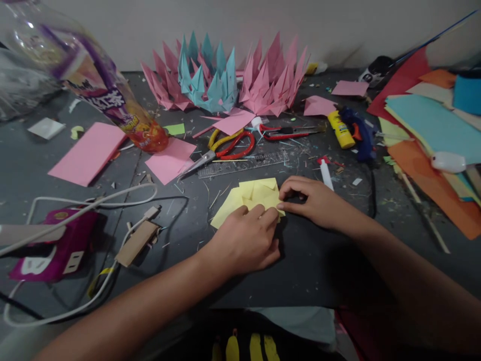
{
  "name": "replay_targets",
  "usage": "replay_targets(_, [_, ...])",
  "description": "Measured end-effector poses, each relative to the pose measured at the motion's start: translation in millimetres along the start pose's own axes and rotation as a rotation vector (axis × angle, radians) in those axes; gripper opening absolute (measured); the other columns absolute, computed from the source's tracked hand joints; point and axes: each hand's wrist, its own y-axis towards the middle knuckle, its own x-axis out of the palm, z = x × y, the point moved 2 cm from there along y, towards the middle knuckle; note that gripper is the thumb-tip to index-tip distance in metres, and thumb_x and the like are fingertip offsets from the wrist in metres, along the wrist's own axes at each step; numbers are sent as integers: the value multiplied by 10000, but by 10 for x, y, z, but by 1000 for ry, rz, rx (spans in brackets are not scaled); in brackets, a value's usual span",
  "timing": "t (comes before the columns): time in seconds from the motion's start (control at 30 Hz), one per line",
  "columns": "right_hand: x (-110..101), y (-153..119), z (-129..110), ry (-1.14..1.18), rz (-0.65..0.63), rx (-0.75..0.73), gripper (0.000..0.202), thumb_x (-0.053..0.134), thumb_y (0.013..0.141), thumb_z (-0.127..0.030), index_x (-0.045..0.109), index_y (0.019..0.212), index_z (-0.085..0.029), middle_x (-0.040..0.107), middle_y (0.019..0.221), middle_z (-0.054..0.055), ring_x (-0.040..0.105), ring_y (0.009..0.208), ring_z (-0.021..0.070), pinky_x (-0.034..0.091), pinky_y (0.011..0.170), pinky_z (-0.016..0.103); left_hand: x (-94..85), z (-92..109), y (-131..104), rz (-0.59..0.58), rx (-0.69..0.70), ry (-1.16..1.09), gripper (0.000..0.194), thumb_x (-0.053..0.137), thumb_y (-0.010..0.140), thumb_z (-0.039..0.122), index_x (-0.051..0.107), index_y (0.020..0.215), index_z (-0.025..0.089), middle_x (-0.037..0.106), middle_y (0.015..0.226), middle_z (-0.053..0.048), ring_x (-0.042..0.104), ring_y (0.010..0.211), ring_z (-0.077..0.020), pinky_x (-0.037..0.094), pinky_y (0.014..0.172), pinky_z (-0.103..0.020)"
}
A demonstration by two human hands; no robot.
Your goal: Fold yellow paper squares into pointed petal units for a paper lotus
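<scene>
A yellow paper (263,193) with folds in it lies on the dark tabletop in front of me. My left hand (250,240) rests over its lower part, fingers curled and pressed onto the paper. At the paper's right edge my right hand (310,200) has thumb and fingertips closed on the corner. Just beyond the paper lie a clear ruler (244,165) and scissors (229,148) with red and yellow handles.
Pink and blue folded paper crowns (206,75) stand at the back. A bottle (124,110) rises at left, near a purple power strip (56,245) with white cables. Coloured sheets (432,125), a glue gun (361,135) and a yellow glue container (341,130) lie right.
</scene>
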Motion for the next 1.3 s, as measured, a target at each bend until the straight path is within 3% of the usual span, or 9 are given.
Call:
replay_targets(0.2, [-38,25,40,63,-65,62,48,568,788,-203,577,743,-193,574,786,0,480,628,114,386,583,241,-29,-18,-18,-4,21,-27,282,432,853,326,631,861,127,606,955,-59,552,819,-216,471,581,-335])
replay_targets(0.6, [-47,19,51,67,-70,64,60,555,791,-183,591,742,-187,577,821,9,476,625,108,380,581,235,-25,-75,-88,3,45,-91,281,425,854,309,614,914,110,616,922,-67,580,842,-219,501,624,-318])
replay_targets(0.87, [-31,12,69,41,-63,17,57,547,793,-173,586,755,-189,582,840,16,508,667,118,401,604,236,25,-181,-72,106,-12,-170,244,395,882,243,613,847,140,627,848,-41,586,752,-177,489,639,-292])
replay_targets(0.97, [-23,0,42,10,-51,-35,72,526,807,-160,584,781,-194,589,855,22,541,732,131,422,653,246,80,-246,-29,173,-83,-196,198,407,887,188,598,904,137,630,909,-45,590,815,-174,499,706,-295])
replay_targets(1.17, [-15,-20,0,-32,-23,-99,101,500,838,-158,594,840,-194,594,883,33,570,824,146,446,737,269,112,-282,-1,232,-80,-186,234,439,888,186,549,1082,114,613,1095,-80,550,1022,-201,474,852,-343])
replay_targets(1.3, [-5,-29,-3,-51,-19,-127,121,494,848,-159,608,865,-196,591,891,35,572,840,150,454,757,279,72,-288,-11,203,-74,-152,193,463,888,203,575,1029,132,640,1034,-57,579,947,-194,479,792,-323])
